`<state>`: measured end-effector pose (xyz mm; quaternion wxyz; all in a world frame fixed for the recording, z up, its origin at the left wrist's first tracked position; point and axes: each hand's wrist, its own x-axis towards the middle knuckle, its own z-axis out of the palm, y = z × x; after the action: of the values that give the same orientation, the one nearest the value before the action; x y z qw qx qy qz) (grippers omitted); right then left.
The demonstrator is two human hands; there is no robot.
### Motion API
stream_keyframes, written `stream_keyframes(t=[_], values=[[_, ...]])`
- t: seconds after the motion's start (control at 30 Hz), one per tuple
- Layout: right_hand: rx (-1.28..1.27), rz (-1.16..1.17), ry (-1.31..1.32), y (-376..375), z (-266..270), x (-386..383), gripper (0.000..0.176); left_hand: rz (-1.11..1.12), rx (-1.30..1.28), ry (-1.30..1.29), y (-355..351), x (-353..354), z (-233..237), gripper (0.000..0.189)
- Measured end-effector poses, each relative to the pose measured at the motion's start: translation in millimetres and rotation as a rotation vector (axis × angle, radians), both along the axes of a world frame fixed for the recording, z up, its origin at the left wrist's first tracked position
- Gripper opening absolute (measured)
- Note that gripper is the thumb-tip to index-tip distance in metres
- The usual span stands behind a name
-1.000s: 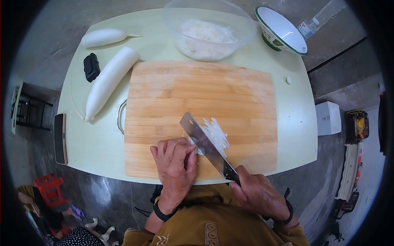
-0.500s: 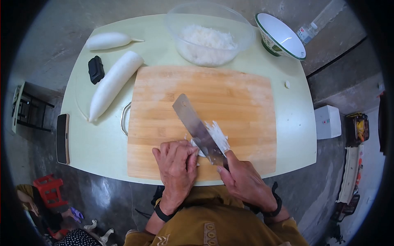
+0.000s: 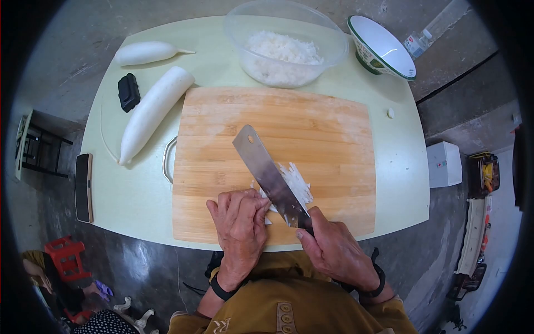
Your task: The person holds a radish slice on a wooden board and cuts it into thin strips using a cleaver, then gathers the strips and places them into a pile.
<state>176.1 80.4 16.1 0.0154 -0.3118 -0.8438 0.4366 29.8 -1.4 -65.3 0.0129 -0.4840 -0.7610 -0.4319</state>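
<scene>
My right hand (image 3: 339,250) grips the handle of a cleaver (image 3: 266,171), whose blade slants up and left over the wooden cutting board (image 3: 217,133). White radish shreds (image 3: 297,182) lie along the blade's right side. On the blade's left, the bent fingers of my left hand (image 3: 240,225) press on a small white radish piece (image 3: 271,207), mostly hidden by the fingers and blade. A clear plastic bowl (image 3: 281,75) of shredded radish (image 3: 283,49) stands behind the board.
Two whole radishes (image 3: 153,114) (image 3: 146,53), a black case (image 3: 128,92) and a phone (image 3: 83,187) lie at the left. A green-rimmed bowl (image 3: 384,47) and a plastic bottle (image 3: 418,43) are at the back right. Another person (image 3: 55,284) is at the lower left.
The cleaver has tilted slightly, so the hole in its blade now shows. My right hand has shifted a little to the right; my left hand has hardly moved.
</scene>
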Motion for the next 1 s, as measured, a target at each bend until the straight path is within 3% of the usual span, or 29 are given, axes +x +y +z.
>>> stream_keyframes(t=[0.4,1.0], values=[[-0.057,-0.022,-0.245,-8.1,12.5,24.3,0.025,-0.006,-0.006,-0.014,0.4,0.3,1.3,0.019],[-0.071,0.008,0.002,9.6,-13.3,-12.4,0.024,-0.005,-0.001,-0.026,-0.9,0.4,0.2,0.017]])
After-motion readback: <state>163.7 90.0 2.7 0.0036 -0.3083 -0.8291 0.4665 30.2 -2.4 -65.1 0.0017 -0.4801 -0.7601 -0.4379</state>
